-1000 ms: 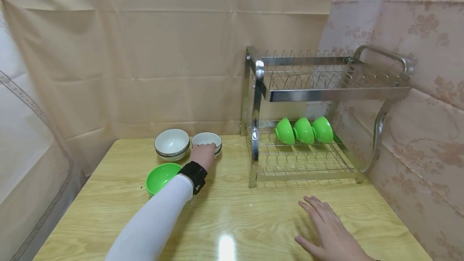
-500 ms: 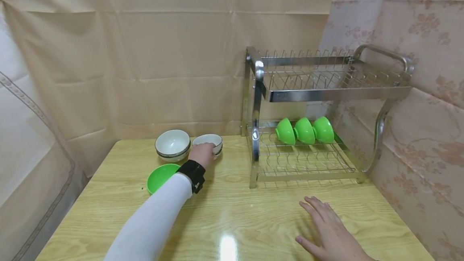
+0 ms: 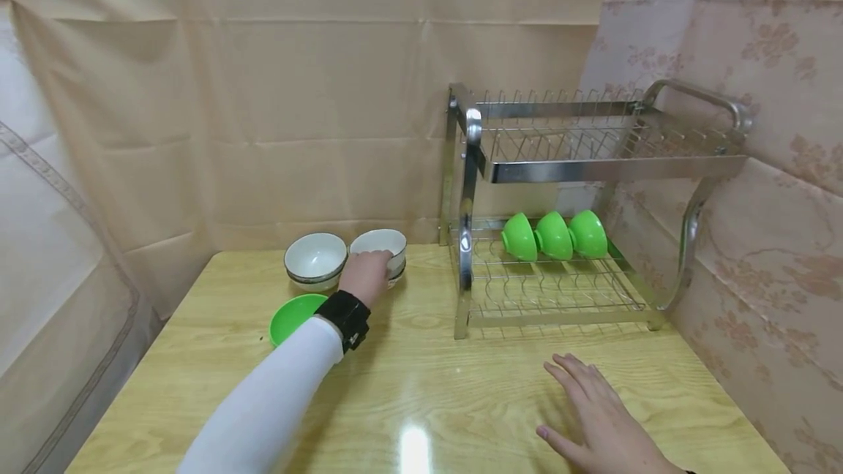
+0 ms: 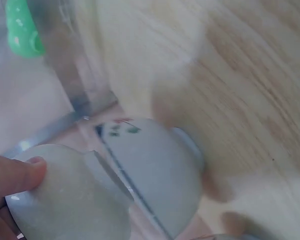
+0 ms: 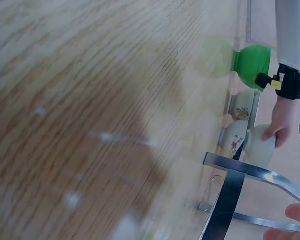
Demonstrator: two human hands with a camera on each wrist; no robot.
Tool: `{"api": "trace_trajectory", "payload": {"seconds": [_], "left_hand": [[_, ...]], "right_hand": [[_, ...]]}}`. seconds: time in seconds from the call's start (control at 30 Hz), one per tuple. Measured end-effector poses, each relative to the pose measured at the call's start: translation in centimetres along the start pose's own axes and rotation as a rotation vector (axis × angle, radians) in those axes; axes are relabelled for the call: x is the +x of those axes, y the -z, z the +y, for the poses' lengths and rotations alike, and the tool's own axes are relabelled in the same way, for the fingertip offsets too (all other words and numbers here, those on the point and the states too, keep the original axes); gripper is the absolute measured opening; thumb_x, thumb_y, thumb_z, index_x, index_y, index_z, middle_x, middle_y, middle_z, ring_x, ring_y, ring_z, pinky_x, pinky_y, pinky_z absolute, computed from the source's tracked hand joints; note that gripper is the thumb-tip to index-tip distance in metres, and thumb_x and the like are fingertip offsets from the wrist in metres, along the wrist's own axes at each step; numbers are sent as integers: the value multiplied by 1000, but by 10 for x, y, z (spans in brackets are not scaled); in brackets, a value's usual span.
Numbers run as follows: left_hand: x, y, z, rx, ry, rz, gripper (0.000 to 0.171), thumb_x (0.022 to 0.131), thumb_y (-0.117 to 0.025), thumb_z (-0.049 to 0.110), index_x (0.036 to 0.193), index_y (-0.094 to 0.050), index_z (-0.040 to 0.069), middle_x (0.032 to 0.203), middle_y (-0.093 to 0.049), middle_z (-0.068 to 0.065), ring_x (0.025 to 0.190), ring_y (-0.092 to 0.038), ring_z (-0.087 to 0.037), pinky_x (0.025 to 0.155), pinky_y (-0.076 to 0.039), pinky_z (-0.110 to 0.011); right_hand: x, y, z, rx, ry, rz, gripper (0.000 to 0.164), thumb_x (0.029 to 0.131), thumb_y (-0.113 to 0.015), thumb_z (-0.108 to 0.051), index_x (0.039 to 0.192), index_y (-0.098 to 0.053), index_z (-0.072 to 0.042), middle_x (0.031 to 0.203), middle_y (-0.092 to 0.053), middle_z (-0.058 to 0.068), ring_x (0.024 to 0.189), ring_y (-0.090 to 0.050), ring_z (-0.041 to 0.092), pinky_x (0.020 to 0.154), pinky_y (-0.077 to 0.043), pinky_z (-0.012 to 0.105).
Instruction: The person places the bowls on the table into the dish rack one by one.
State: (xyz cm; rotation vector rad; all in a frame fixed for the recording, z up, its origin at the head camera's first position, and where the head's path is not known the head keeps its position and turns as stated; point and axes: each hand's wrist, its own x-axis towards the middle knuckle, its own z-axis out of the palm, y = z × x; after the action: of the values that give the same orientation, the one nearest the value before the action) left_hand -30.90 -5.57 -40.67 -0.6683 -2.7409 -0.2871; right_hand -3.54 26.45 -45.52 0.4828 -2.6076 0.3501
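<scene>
At the back of the table my left hand (image 3: 366, 276) grips the rim of a white bowl (image 3: 382, 241). In the left wrist view the thumb presses on the bowl's (image 4: 70, 195) outer side. Its foot is raised close over a second white bowl (image 4: 155, 170) with a dark rim band and flower decoration. To the left stands a stack of white bowls (image 3: 315, 258). A green bowl (image 3: 291, 319) sits in front of that stack, partly hidden by my left forearm. My right hand (image 3: 601, 419) is spread over the table's front right, holding nothing.
A two-tier metal dish rack (image 3: 593, 172) stands at the right of the wooden table (image 3: 474, 401). Three green bowls (image 3: 553, 237) stand on edge in its lower tier. Beige cloth (image 3: 316, 93) hangs behind the table, and patterned cloth (image 3: 757, 254) hangs on the right.
My left hand has lifted the upper white bowl a little off the one below, so a gap shows between them. The right hand stays where it was.
</scene>
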Motion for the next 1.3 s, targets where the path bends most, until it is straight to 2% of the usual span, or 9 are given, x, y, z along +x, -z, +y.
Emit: {"api": "trace_trajectory", "payload": {"seconds": [0.2,0.4,0.6,0.73,0.87,1.0,1.17,1.3], "left_hand": [[-32,20,10,44,-97,48,13,89,-72,11,101,-72,11,93,-74,-5,82,-67,-28,82,-49,-47],[-77,35,23,55,-250,74,17,88,-75,15,104,-71,13,93,-73,-2,82,-65,-22,81,-49,-40],[-121,45,48,30,-428,72,14,90,-73,17,104,-71,16,97,-71,3,87,-64,-17,82,-49,-35],[-144,49,67,64,-534,72,15,87,-74,17,102,-70,19,95,-70,7,85,-60,-12,83,-47,-31],[-160,53,85,97,-626,71,17,84,-77,18,99,-70,22,92,-68,11,83,-58,-9,86,-45,-28],[-172,57,100,113,-707,71,17,86,-77,23,101,-69,25,92,-68,14,83,-57,-7,88,-45,-25],[-183,62,112,136,-791,57,15,90,-72,28,104,-68,28,97,-68,16,87,-56,-5,89,-43,-24],[-187,63,116,143,-840,94,10,91,-71,29,100,-68,29,95,-67,18,85,-55,-4,87,-41,-22]], "right_hand": [[2,0,-4,-5,45,10,84,77,-82,-46,142,-47,-4,143,-50,9,129,-44,36,117,0,17],[7,-1,-12,10,97,23,83,76,-83,-45,140,-50,-5,143,-49,8,129,-45,32,116,-5,15],[21,1,-26,58,188,16,78,77,-85,-35,141,-50,-7,144,-48,6,132,-44,28,114,-10,12],[34,3,-38,93,272,26,70,84,-78,-35,142,-50,-7,145,-48,8,134,-44,28,115,-14,15],[43,6,-47,99,332,15,61,95,-62,-43,143,-49,-7,146,-47,9,135,-43,27,116,-15,17],[47,8,-54,97,418,32,54,100,-52,-43,139,-53,-5,143,-51,12,133,-46,29,118,-17,22],[49,6,-58,105,587,105,42,101,-45,-37,123,-62,-6,130,-61,8,123,-55,32,118,-22,31],[50,2,-59,112,710,109,32,102,-42,-27,114,-65,-8,117,-64,1,115,-60,25,115,-30,34]]}}
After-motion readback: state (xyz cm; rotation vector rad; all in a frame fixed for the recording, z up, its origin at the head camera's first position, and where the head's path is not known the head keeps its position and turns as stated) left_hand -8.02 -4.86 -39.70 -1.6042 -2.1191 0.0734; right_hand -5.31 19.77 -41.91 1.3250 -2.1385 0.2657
